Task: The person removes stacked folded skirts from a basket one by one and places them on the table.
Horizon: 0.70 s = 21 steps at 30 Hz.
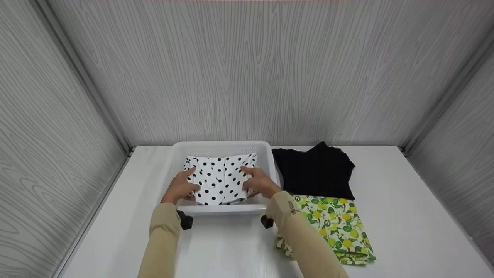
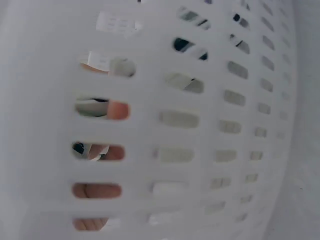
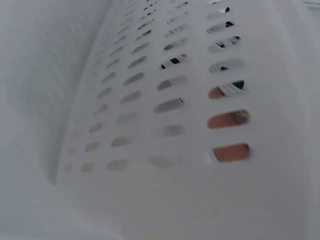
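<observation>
A folded white cloth with black polka dots (image 1: 220, 179) lies inside a white plastic basket (image 1: 222, 145). My left hand (image 1: 180, 187) grips its left side, thumb on top and the other fingers partly hidden below. At the right side, my right hand (image 1: 262, 182) holds it in the same way. Both hands are inside the basket rim. In the left wrist view, the slotted basket wall (image 2: 45, 140) covers most of the picture, and fingers (image 2: 118, 111) show through the slots. The right wrist view also has fingers (image 3: 232, 153) behind the basket's slots.
To the basket's right lies a folded black cloth (image 1: 318, 172). In front of it is a folded lemon-print cloth (image 1: 349, 227), partly under my right sleeve. All rest on a white table (image 1: 405, 224) with grey wood-patterned panels (image 1: 247, 77) behind and at both sides.
</observation>
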### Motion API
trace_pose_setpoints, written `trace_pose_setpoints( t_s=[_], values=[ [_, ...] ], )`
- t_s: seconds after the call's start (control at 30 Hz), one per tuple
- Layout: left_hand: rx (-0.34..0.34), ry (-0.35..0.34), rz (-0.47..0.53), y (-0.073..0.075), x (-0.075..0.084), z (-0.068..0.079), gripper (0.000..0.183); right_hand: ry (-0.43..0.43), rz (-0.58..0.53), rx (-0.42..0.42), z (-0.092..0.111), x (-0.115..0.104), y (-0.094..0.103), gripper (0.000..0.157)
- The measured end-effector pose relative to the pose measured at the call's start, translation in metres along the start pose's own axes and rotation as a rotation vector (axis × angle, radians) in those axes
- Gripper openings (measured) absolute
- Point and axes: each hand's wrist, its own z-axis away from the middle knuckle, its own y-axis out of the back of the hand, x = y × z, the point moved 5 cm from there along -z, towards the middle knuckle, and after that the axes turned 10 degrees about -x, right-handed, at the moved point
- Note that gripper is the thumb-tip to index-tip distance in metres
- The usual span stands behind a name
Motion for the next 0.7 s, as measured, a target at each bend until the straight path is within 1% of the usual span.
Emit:
trace_pose_setpoints(
  t_s=[0.07,0.27,0.4,0.53,0.7],
  values=[
    [0.009,-0.013,0.022,0.002,0.004,0.003,0.082,0.019,0.015,0.016,0.004,-0.006,0.005,0.081],
    [0.045,-0.052,0.059,0.002,0.017,0.008,0.083,0.082,-0.004,0.028,0.014,-0.016,0.019,0.082],
    [0.061,-0.091,0.075,-0.003,0.029,0.010,0.083,0.124,0.011,0.062,0.025,-0.020,0.030,0.081],
    [0.080,-0.129,0.104,-0.011,0.039,0.013,0.083,0.136,0.026,0.098,0.036,-0.022,0.040,0.080],
    [0.099,-0.143,0.144,-0.019,0.046,0.019,0.084,0.145,0.036,0.112,0.049,-0.024,0.049,0.080]
  ],
)
